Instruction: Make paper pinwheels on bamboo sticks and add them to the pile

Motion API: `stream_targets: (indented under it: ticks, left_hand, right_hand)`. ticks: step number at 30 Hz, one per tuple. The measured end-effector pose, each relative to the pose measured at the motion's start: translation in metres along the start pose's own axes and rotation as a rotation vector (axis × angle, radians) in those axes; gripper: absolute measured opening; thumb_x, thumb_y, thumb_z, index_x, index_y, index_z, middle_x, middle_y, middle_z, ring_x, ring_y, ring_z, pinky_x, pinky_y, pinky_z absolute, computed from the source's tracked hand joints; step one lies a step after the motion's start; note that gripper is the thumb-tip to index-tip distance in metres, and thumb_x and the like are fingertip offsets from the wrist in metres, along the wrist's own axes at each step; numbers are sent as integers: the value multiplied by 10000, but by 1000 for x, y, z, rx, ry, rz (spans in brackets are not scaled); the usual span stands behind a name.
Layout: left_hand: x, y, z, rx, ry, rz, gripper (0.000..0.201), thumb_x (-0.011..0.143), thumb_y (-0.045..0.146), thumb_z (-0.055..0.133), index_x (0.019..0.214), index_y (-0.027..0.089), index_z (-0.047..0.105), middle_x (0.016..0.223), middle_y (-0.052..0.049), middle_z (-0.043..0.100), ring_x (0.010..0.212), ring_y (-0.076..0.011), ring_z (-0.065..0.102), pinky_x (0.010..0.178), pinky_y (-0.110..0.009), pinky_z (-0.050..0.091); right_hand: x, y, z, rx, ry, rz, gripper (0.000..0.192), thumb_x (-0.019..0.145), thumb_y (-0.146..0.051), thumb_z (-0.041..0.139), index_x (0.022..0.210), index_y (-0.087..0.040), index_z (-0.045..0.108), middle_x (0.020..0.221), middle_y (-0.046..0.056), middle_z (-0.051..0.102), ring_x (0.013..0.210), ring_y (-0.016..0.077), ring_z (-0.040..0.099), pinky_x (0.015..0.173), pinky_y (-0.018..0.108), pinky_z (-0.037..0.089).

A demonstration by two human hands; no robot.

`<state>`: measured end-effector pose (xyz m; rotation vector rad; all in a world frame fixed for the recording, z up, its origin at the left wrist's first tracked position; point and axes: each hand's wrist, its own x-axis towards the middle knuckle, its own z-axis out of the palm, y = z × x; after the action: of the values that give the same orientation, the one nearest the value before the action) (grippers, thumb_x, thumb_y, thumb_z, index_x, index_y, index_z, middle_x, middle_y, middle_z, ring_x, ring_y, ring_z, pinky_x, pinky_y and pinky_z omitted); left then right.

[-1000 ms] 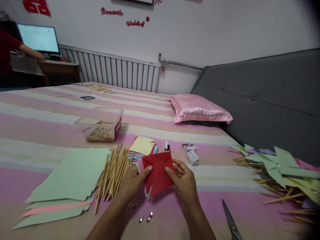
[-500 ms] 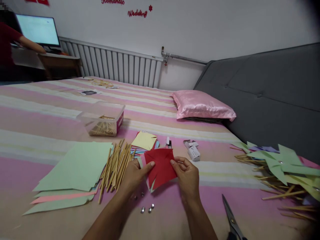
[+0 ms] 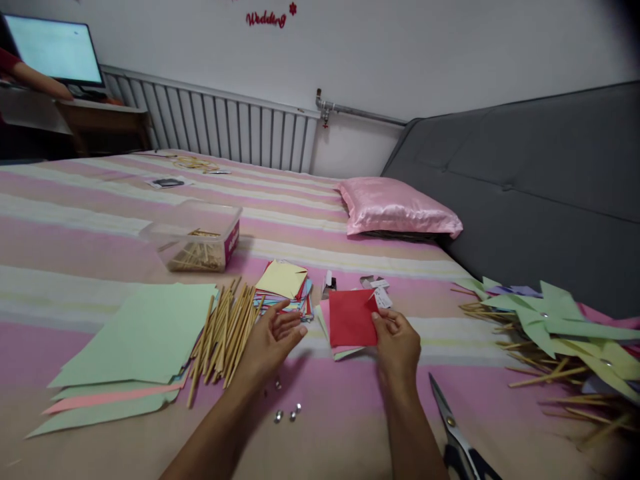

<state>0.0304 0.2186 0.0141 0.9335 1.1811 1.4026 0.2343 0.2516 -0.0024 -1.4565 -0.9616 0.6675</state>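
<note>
Scissors and a few metal pins lie nearest on the striped bed. Right hand pinches the red paper square at its right edge, atop a thin stack of coloured squares; left hand is open, off the paper, beside the wooden sticks. Step in hand looks like setting the square down flat; the next move likely needs a pin or stick fetched. The square is matte, apparently slit near one corner. Farther: green sheets, finished pinwheels, stick box.

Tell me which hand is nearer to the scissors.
Right. The right hand holds the red paper just up and left of the scissors; the left hand is farther left, beside the sticks.
</note>
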Motion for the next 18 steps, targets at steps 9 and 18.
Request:
stream_targets:
  ticks: [9,18]
  left_hand:
    - [-8,15,4,111,18,24,383,604,342,756,919,146,661,943,-103,688,857,-207,633,800,-351,499]
    - [-13,21,4,-56,-179,-14,498,679,505,670,1009,132,668,1032,-137,686,924,-251,632,794,-329,472]
  right_hand:
    - [-2,-18,2,228,75,-54,277,692,-386,655,864,-174,612,829,59,689,817,216,634,745,343,483]
    - [-21,-36,13,703,-327,292,346,632,-321,756,898,-186,581,750,8,705,642,144,652,588,240,508]
